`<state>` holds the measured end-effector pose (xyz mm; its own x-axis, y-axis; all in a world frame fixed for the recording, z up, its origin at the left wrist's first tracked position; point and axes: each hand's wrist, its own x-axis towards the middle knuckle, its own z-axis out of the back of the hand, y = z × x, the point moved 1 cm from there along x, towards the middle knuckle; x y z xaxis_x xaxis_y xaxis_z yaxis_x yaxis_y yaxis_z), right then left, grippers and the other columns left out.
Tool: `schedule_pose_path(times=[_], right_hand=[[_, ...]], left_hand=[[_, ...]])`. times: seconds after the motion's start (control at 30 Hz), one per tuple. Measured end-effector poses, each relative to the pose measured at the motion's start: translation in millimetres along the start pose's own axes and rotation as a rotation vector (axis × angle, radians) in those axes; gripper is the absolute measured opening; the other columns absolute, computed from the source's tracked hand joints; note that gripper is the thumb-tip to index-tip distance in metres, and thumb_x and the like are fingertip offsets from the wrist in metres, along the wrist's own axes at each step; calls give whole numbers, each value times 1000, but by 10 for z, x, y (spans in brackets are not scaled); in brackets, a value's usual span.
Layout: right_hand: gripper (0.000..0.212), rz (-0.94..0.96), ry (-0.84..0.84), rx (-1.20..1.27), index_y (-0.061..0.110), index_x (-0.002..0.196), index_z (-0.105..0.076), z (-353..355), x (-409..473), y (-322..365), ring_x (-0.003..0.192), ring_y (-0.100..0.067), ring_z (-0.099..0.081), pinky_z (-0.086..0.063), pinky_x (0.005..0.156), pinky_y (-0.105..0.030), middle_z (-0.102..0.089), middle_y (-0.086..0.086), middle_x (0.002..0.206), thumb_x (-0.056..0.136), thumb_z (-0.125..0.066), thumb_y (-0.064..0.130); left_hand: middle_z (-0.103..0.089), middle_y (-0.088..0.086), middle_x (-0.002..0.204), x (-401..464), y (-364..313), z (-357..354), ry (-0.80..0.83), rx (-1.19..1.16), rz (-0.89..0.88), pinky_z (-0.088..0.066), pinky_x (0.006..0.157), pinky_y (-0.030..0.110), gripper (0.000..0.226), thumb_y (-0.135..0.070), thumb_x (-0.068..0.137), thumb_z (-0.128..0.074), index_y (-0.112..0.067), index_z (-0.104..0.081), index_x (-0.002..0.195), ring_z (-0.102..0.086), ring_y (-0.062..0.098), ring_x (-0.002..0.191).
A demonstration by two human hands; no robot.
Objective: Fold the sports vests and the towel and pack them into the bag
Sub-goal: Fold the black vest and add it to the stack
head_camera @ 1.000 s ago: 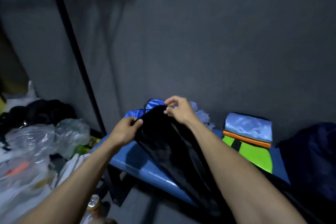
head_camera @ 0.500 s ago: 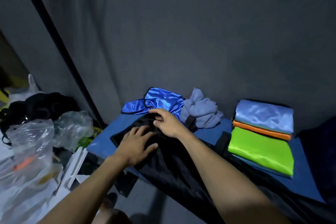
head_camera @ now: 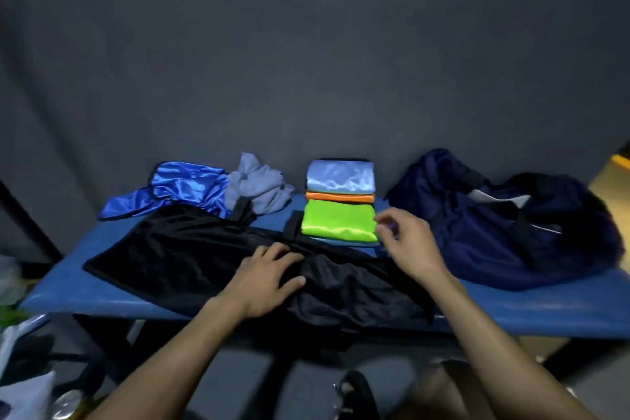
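Spread across the near half of a blue bench [head_camera: 511, 310]: a black vest [head_camera: 191, 256], flat on the left, bunched and wrinkled on the right, its long axis running left to right along the bench edge, its 2 black straps [head_camera: 240, 210] pointing away toward the far side. To the far right, well apart from the left hand and just beside the right one: a slumped navy bag [head_camera: 504, 225], mouth not clearly readable. Far and centre: a stack of 3 folded vests [head_camera: 339, 201], pale blue on the far side, orange in the middle, bright green nearest, with a hint of another blue layer underneath, hard to tell. Far left: a crumpled royal-blue vest [head_camera: 184, 189], touching a grey towel [head_camera: 257, 189] heaped beside it, both unfolded. Left hand [head_camera: 264, 280] flat on the middle of the black vest, fingers straight and spread, pressing it down. Right hand [head_camera: 405, 242] raised just above the vest's right end, near the green vest's corner, fingers loosely curled, gripping nothing that can be made out. Judged step: smoothing before the first fold; right hand nearer the bunched end, so likely the one to draw that side out flat or carry it leftward over the pinned middle. Fabric looks thin, slick and shiny, likely to slide and lose a crease unless held.
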<state>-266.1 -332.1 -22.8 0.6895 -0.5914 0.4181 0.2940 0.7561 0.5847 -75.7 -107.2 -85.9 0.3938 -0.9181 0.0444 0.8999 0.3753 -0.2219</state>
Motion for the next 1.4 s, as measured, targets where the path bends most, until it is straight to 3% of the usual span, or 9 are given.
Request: schedule_pose_path(times=[0.17,0.33,0.67,0.8,0.9,0.97,1.1,1.2,1.4], right_hand=[[12,-344,-130,-150,14,91,-68,374,-564,-519,80,-18,-59,-41,70,-30,-64,2,86,96,-68,25],[44,-633,-74,232,10,78,-67,322,-755,-518,74,-14,-62,-43,62,-25,-66,3,73,91,-69,52],[32,-722,-120,462,4,70,-64,167,-592,-530,67,-18,-55,-40,64,-29,-59,-4,66,92,-74,24],[26,-820,-143,442,-1,81,-70,149,-572,-581,71,-20,-60,-43,66,-30,-68,-7,76,93,-72,23],[38,-808,-46,295,11,64,-57,176,-571,-597,65,-19,-55,-42,67,-33,-59,-1,64,94,-70,29],[52,-812,27,223,18,54,-40,230,-579,-611,53,-19,-48,-40,60,-32,-47,2,49,93,-70,34],[53,-845,108,223,18,55,-40,289,-605,-658,47,-22,-50,-48,53,-34,-52,-5,49,92,-71,39],[52,-748,145,94,18,59,-38,268,-585,-608,65,-33,-63,-56,69,-42,-51,-5,57,90,-72,44],[29,-673,198,271,10,76,-71,199,-571,-529,83,-20,-71,-55,78,-32,-74,0,79,86,-77,37]], left_hand=[[-39,-4,153,-22,37,-164,2,8,8,-30,118,42,96,-92,79,-7,-38,-42,150,-33,27,138],[-37,-6,153,-21,-22,-84,36,-47,35,-29,118,38,89,-84,78,-21,-38,-42,150,-30,25,138],[-32,-6,150,19,-45,-24,121,-60,56,-33,116,40,67,-67,94,-47,-50,-23,155,-28,25,136],[-30,-3,147,116,-183,53,173,65,103,-41,107,46,71,-67,97,-39,-53,-3,156,-31,30,132],[-27,4,150,193,-267,36,171,117,140,-36,110,53,68,-65,99,-32,-51,2,157,-29,37,133],[-28,5,149,193,-298,31,146,121,153,-36,110,54,67,-62,100,-32,-50,0,157,-30,37,134],[-39,1,136,172,-380,11,-87,201,30,-45,95,42,65,-45,99,-46,-40,-20,158,-41,28,121],[-43,-4,132,231,-467,-80,-105,152,-151,-44,93,38,58,-44,99,-42,-38,-31,156,-43,24,117],[-47,-10,130,304,-807,-113,-138,26,-323,-44,97,32,49,-49,102,-33,-37,-43,148,-45,14,115]])
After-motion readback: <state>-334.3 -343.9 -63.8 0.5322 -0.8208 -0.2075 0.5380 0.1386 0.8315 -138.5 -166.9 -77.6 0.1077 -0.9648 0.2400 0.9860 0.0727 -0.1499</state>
